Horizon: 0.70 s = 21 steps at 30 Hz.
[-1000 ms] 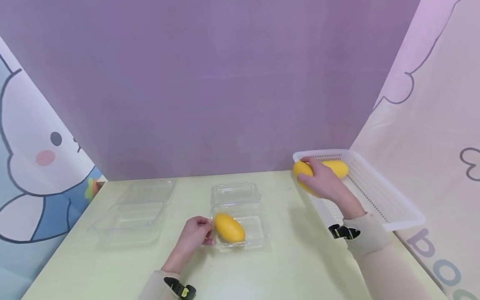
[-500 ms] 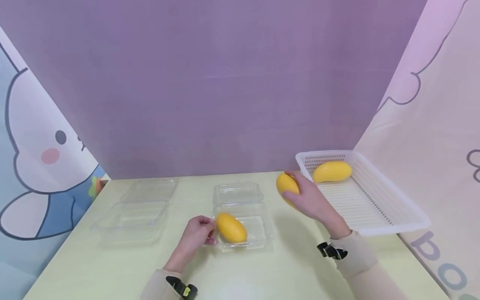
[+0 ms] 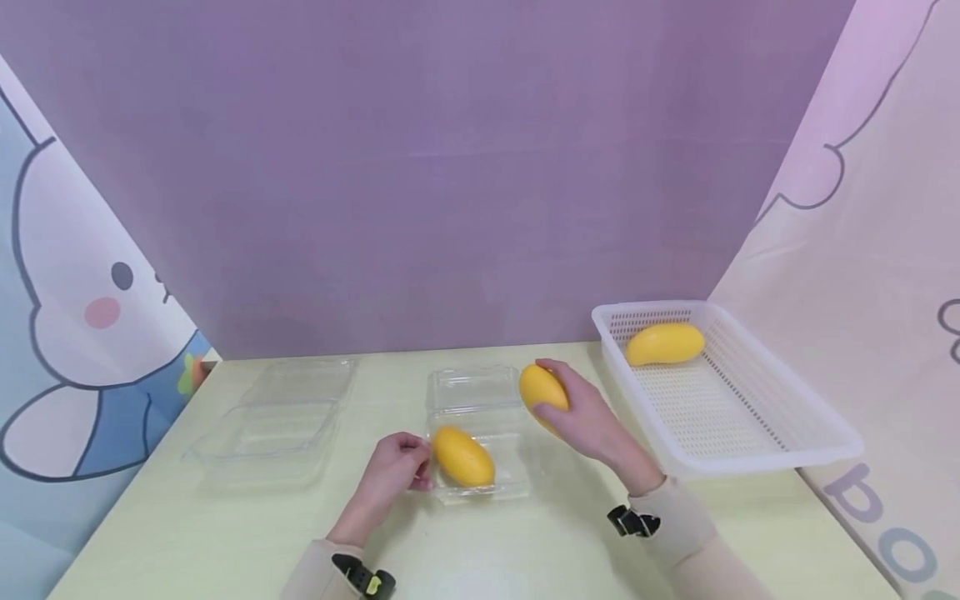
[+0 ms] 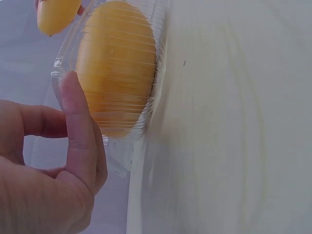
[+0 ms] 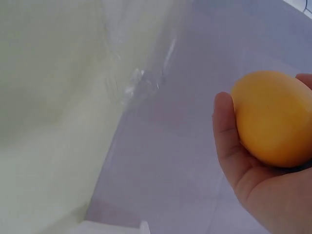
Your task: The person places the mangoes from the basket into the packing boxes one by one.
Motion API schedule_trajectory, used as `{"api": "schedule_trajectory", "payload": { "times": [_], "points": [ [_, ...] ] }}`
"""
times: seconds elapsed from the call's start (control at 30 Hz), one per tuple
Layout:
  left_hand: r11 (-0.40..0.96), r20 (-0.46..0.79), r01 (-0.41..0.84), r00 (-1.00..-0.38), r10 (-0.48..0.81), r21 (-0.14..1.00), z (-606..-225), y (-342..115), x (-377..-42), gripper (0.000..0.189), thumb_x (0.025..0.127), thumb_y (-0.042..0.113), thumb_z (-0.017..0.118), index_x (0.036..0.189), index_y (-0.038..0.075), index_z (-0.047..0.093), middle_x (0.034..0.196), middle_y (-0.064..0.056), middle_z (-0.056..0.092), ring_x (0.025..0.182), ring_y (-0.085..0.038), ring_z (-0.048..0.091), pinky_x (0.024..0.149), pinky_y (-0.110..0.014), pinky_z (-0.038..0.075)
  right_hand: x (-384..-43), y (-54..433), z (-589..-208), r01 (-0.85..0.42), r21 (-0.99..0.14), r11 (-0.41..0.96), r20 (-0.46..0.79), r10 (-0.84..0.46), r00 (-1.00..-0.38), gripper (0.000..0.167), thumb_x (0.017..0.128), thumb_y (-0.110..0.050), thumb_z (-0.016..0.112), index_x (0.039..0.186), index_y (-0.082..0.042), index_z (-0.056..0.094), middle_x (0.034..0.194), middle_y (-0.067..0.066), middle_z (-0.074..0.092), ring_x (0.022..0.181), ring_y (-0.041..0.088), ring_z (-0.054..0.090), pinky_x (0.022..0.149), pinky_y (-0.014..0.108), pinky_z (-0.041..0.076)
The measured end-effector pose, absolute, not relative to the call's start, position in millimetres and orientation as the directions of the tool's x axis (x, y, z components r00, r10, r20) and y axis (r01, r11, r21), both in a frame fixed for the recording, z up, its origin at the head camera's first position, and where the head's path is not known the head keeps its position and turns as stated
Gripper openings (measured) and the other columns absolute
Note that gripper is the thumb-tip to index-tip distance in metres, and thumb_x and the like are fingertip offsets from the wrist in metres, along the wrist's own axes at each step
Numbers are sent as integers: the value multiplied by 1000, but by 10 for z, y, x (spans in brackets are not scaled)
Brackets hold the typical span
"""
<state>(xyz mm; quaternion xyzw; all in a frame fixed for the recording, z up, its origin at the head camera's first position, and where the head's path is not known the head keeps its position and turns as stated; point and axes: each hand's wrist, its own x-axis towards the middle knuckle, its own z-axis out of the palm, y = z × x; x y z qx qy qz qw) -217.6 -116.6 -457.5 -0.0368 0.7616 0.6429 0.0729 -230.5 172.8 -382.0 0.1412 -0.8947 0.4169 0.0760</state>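
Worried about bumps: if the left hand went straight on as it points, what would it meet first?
Likely the clear rectangular plastic container touching the left hand, then the yellow oval fruit inside.

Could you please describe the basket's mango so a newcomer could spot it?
At the right of the table stands a white basket. The mango lies across its far end. Of three mangoes, it alone is in neither a clear box nor the right hand.

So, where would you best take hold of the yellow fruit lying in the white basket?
Probably around its middle, from above: the yellow fruit lies on its side, longer than wide, and the white basket has walls all round but an open top.
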Motion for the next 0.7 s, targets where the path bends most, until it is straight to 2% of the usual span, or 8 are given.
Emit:
{"api": "schedule_trajectory", "payload": {
  "times": [0.23, 0.7],
  "points": [
    [175, -163, -154, -986, 40, 973, -4566, -1170, -2177, 20, 97, 4, 56, 111, -10, 56, 81, -15, 58, 60, -19, 61, 61, -32, 60, -2323, 1549, -3944, -353, -744, 567, 270, -227, -936, 63, 88, -19, 65, 147, -10, 47, 116, 9, 61, 87, 22, 55, 73, 36, 50],
    [163, -158, -149, -986, 48, 975, -4581, -1172, -2187, 20, 96, 3, 55, 110, -10, 56, 78, -13, 57, 60, -19, 61, 61, -33, 60, -2349, 1276, -4141, -374, -718, 587, 245, -290, -925, 62, 86, -21, 66, 145, -7, 49, 117, 3, 60, 89, 17, 54, 78, 36, 49]
  ]
}}
